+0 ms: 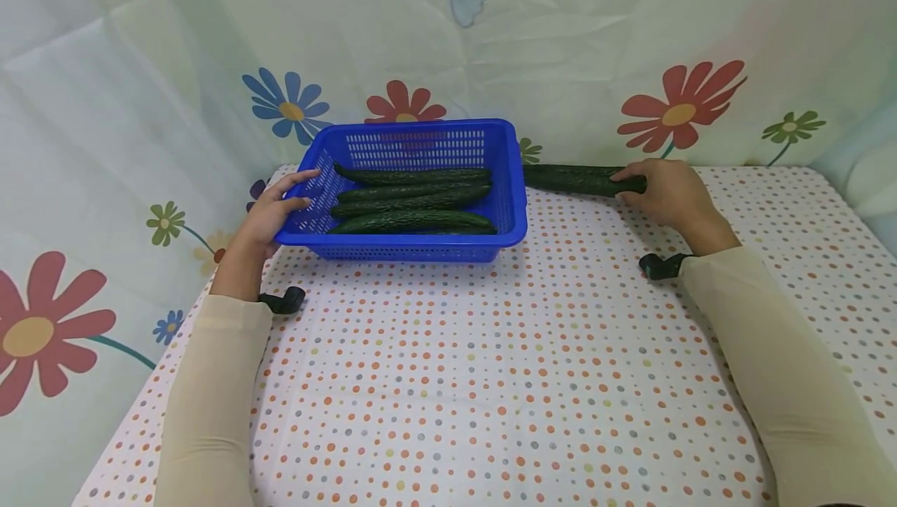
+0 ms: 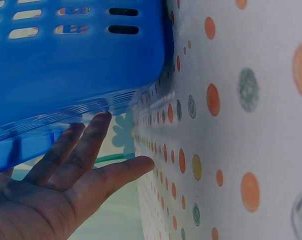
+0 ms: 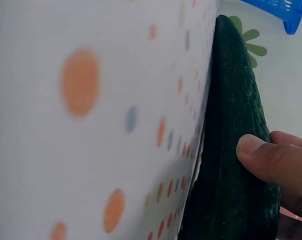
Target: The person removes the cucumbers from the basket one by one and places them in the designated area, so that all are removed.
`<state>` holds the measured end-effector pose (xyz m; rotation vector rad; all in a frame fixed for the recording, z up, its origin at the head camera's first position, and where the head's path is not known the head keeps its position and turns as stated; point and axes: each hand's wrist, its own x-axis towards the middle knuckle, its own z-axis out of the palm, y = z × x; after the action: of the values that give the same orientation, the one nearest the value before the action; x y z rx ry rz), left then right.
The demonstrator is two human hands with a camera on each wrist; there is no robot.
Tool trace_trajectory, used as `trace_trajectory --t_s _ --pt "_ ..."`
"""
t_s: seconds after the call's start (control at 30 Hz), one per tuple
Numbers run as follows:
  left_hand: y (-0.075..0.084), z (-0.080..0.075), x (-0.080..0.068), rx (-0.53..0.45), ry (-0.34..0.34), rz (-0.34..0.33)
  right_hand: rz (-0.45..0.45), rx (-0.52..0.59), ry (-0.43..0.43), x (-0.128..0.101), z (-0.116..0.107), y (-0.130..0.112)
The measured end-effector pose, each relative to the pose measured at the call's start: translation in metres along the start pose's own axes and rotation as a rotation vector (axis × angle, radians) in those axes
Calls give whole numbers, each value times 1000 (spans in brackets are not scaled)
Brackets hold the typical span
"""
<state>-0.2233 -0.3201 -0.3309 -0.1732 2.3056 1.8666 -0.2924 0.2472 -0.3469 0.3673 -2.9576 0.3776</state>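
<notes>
Three cucumbers (image 1: 413, 197) already lie in my blue basket (image 1: 515, 180). My left hand (image 1: 275, 209) steadies its nine-o'clock rim, fingers straight. My right hand (image 1: 669, 191) grips the last cucumber (image 1: 571, 179) on the table (image 1: 490, 382) at three o'clock, not yet lifted.

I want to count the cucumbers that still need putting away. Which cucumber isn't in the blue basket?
The cucumber lying on the dotted table just right of the blue basket, with the right hand gripping it. The others lie side by side inside the basket.
</notes>
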Motion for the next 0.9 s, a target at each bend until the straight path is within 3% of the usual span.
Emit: trace_trajectory --t_s 0.9 --pt "3 2 -1 -18 15 -17 45 67 -46 7 7 8"
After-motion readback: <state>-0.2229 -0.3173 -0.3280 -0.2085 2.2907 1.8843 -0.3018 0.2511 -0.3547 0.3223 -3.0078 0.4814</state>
